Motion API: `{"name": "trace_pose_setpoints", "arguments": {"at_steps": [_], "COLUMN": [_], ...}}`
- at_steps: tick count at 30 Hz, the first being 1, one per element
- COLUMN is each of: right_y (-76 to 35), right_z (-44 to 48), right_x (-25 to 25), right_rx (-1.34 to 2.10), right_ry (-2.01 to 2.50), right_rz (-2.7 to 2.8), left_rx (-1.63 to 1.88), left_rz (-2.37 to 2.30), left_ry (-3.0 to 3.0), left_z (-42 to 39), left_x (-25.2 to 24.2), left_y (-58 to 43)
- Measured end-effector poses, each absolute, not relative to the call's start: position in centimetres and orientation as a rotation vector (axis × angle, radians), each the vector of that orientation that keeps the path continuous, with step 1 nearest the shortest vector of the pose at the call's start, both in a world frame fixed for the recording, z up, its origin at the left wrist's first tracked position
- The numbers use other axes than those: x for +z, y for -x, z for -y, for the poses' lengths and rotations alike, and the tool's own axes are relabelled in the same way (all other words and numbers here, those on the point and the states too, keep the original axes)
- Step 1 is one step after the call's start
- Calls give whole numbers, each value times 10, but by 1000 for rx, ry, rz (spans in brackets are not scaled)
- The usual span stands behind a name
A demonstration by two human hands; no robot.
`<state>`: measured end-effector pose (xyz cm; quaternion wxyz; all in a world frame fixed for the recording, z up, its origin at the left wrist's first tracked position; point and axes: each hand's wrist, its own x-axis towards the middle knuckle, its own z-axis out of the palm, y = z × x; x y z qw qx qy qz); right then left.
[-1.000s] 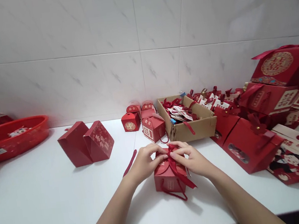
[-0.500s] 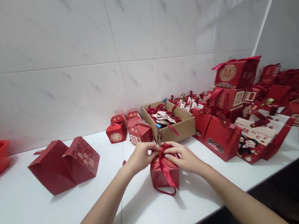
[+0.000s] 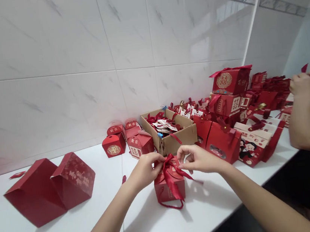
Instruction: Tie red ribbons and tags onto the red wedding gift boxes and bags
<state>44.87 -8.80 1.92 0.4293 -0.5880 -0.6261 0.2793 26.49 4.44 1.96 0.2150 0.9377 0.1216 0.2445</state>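
Observation:
A small red gift box (image 3: 168, 191) stands upright on the white counter, a twisted red cord handle (image 3: 171, 206) hanging at its front. Red satin ribbon (image 3: 171, 183) is tied in a bow on its lid, one tail falling down the front and another reaching right. My left hand (image 3: 147, 170) pinches the ribbon at the left of the knot. On the other side my right hand (image 3: 198, 159) has its thumb and fingers curled together at the bow's right loop; the exact grip is partly hidden.
Behind the box sits an open cardboard box (image 3: 179, 139) of ribbons and cards. Small red boxes (image 3: 114, 145) stand left of it. Two larger red boxes (image 3: 37, 194) lie at left. Stacked gift boxes (image 3: 231, 82) and bags fill the right, where another person's arm (image 3: 301, 109) works.
The view has shifted right. My right hand has drawn away from the knot to the right, and a second ribbon tail now shows. The other person's hands have come into view.

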Motion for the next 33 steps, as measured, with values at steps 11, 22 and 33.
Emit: {"name": "trace_pose_setpoints", "arguments": {"at_steps": [11,22,33], "right_y": [-454,-457,-449], "right_z": [34,50,56], "right_x": [-10,-19,-18], "right_rx": [402,422,168], "right_ry": [1220,1140,1169], "right_rz": [1604,1670,1774], "left_rx": [655,619,638], "left_rz": [-263,-256,-270], "left_ry": [-2638,-2651,-2645], "left_z": [-48,-43,-43], "left_x": [19,26,23], "left_y": [-266,-266,-264]}}
